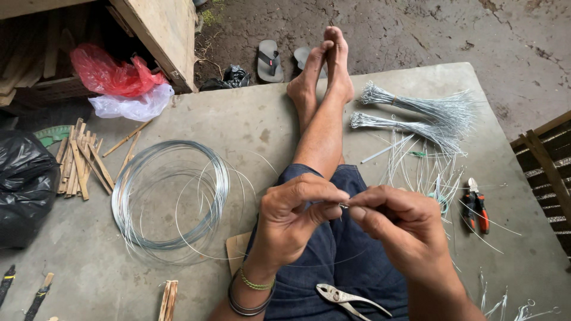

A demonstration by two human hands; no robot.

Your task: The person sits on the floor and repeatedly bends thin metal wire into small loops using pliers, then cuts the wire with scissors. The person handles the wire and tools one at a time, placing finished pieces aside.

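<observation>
Quietly, the person sat on the concrete slab, legs stretched out, and both hands met above the lap. The left hand and the right hand each pinched an end of a short wire piece between thumb and forefinger (it was too thin to make out its shape). Left of the lap lay a wire coil; right of it, wire bundles and red-handled pliers; on the lap itself, steel pliers.
</observation>
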